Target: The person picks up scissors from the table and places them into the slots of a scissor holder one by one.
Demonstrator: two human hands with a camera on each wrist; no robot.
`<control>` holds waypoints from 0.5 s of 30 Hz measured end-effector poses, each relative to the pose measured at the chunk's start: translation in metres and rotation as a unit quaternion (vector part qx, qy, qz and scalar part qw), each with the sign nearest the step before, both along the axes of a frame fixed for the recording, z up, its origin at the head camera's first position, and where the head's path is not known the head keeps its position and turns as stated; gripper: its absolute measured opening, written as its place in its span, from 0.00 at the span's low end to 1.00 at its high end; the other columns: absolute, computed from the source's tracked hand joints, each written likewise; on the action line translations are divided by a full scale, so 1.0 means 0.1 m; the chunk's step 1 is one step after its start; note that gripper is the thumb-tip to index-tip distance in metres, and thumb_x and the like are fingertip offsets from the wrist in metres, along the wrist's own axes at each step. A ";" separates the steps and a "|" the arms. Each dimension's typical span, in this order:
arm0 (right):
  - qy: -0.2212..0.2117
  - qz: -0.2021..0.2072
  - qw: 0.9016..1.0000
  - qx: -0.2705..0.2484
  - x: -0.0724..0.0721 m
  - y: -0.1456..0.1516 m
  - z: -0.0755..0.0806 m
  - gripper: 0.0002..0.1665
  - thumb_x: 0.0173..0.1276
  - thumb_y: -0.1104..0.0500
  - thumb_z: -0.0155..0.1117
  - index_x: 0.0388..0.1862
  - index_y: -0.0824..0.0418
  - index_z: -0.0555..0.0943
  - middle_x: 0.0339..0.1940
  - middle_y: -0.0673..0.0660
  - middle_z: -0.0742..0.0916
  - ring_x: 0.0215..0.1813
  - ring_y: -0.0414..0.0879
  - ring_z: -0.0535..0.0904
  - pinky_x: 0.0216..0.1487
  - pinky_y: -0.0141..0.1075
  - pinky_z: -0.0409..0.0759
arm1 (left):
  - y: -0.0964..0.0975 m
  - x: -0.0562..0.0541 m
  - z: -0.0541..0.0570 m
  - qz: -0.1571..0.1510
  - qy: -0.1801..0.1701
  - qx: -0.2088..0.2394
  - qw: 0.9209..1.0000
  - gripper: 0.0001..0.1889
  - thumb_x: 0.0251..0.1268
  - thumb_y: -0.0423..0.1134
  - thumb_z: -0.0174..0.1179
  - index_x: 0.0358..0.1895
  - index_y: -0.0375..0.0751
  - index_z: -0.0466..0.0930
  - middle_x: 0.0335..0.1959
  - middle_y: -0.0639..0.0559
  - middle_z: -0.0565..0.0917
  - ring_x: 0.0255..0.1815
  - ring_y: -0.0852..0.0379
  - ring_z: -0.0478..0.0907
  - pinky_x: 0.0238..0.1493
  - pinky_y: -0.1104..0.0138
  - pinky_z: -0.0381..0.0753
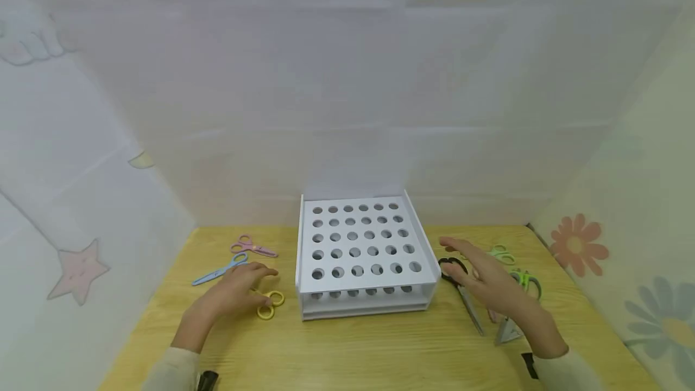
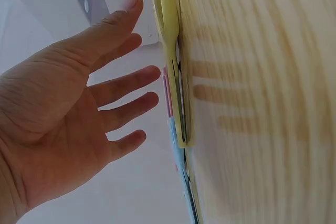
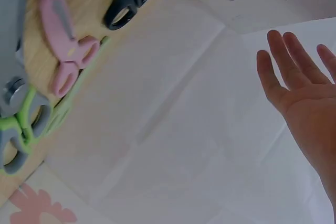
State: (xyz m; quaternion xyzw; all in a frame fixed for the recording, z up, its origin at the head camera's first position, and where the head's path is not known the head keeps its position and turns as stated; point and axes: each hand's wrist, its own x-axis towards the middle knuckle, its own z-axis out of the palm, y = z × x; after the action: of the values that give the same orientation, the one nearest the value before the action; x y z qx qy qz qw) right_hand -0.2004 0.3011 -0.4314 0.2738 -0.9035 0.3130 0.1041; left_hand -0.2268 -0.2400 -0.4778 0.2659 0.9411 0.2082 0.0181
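Note:
Fingers spread and slightly bent, my left hand [image 1: 239, 287] hovers over yellow scissors [image 2: 170, 30] lying flat on the table. Blue scissors [image 1: 217, 272] and pink scissors [image 1: 263, 250] lie beyond and beside that hand. My right hand [image 1: 488, 279] is raised with fingers extended and holds nothing. Black-handled scissors [image 1: 470, 311] lie on its inner side. Beneath and beyond it are grey-and-green scissors [image 3: 26, 114], a second pink pair [image 3: 56, 19] and light green scissors [image 1: 502, 255], partly covered by the hand and forearm in the head view.
Between the hands stands a white rack [image 1: 364, 314] with rows of round holes in its tilted top and raised side walls. The wooden table [image 1: 347, 358] extends in front of it. A pale sheet [image 1: 358, 77] hangs behind, with printed sheets at both sides.

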 end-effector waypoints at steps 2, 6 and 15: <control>0.010 0.017 1.000 0.002 0.02 -0.08 0.00 0.34 0.78 0.56 0.61 0.79 0.51 0.64 0.69 0.56 0.77 0.65 0.56 0.76 0.54 0.59 0.78 | -0.01 0.02 -0.01 -0.009 -0.005 -0.010 1.000 0.30 0.57 0.47 0.75 0.64 0.43 0.81 0.61 0.44 0.80 0.65 0.38 0.72 0.67 0.36 0.57; 0.019 0.040 0.999 -0.008 0.03 -0.16 -0.04 0.35 0.76 0.59 0.63 0.79 0.54 0.65 0.69 0.55 0.77 0.62 0.51 0.78 0.54 0.51 0.80 | 0.00 0.04 -0.04 -0.037 -0.010 -0.022 0.999 0.30 0.55 0.45 0.76 0.63 0.44 0.82 0.61 0.44 0.79 0.65 0.39 0.72 0.67 0.34 0.56; 0.046 0.037 0.998 -0.013 -0.01 -0.18 -0.09 0.32 0.74 0.59 0.66 0.74 0.60 0.72 0.69 0.56 0.78 0.58 0.48 0.81 0.52 0.48 0.82 | 0.05 0.01 -0.02 -0.077 -0.006 -0.024 0.997 0.26 0.51 0.37 0.77 0.58 0.41 0.85 0.53 0.49 0.81 0.56 0.42 0.76 0.58 0.37 0.67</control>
State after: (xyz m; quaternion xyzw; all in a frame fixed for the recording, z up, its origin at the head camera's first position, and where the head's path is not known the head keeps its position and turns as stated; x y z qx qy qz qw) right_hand -0.2011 0.2833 -0.4402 0.3195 -0.8828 0.3156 0.1380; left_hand -0.2262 -0.2353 -0.4802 0.3359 0.9223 0.1854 0.0456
